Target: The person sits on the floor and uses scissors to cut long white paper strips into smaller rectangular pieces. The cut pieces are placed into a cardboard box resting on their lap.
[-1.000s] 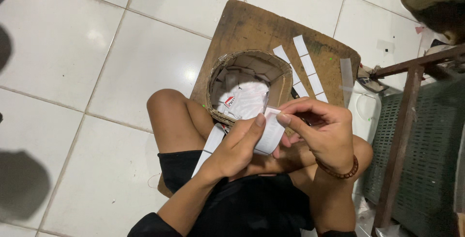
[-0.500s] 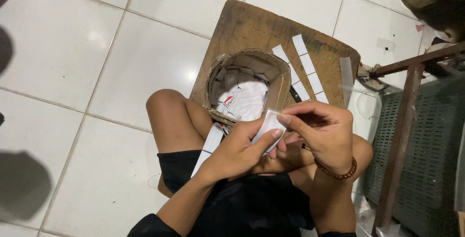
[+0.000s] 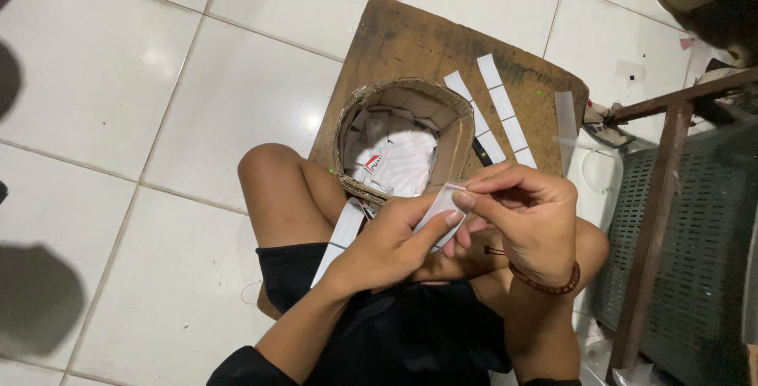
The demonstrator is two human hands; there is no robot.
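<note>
My left hand [image 3: 392, 242] and my right hand [image 3: 527, 216] meet over my lap, both pinching a small white paper piece [image 3: 440, 211] between thumbs and fingers. A beaded bracelet circles the right wrist. Just beyond the hands stands a round cardboard container [image 3: 395, 141] holding several white paper pieces, one with a red mark. It rests on a low wooden board [image 3: 410, 43]. White paper strips [image 3: 496, 110] lie in rows on the board to the right of the container. Another white strip [image 3: 338, 237] lies along my left thigh under the left forearm.
White floor tiles [image 3: 158, 78] surround the board. A dark wooden frame post [image 3: 655, 220] and a grey-green mesh panel [image 3: 703, 236] stand at the right. A clear tape strip [image 3: 565, 129] lies at the board's right edge. A dark shadow falls at the lower left.
The white paper piece has been drawn in tighter between both hands and now looks smaller, more folded. Hands stay over the lap.
</note>
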